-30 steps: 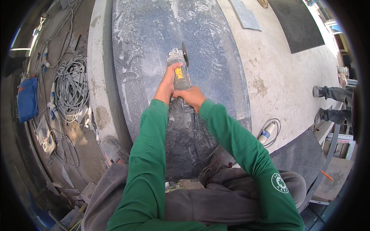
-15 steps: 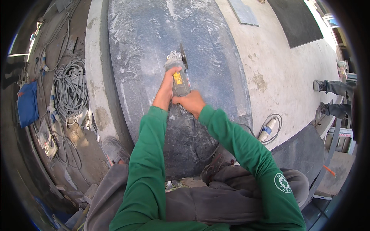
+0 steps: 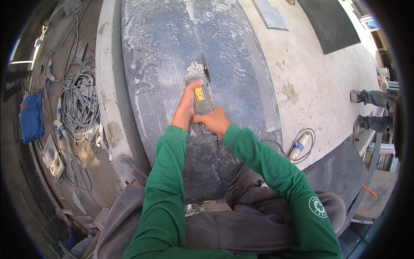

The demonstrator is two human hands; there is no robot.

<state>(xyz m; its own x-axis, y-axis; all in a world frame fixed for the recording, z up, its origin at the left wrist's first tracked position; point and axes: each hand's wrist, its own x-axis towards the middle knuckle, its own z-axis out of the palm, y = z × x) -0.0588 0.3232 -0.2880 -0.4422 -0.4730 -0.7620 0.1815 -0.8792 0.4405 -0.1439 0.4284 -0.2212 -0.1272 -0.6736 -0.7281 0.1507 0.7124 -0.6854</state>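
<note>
Both my hands hold an angle grinder (image 3: 201,96) over a dusty dark stone slab (image 3: 159,82). My left hand (image 3: 185,105) wraps the front of the grinder's body, with the thumb across its top. Around the rear of the body my right hand (image 3: 214,121) is closed. The thin cutting disc (image 3: 205,67) stands on edge on the right of the grinder's head, along a straight line in the slab that runs away from me. Whether the disc's lower edge is in the stone, I cannot tell. The grinder's cable trails back toward my legs.
A coiled grey cable (image 3: 79,101) and a blue cloth-like thing (image 3: 31,118) lie on the left. A plug connector (image 3: 298,146) with looped cable rests on the concrete at right. Farther off are a grey stone piece (image 3: 271,15) and a dark slab (image 3: 330,26). Another person's legs (image 3: 377,99) show at far right.
The grinder and both my hands have come slightly back toward me along the slab. My grip is the same. Something blue with what looks like a hand has appeared at the lower left.
</note>
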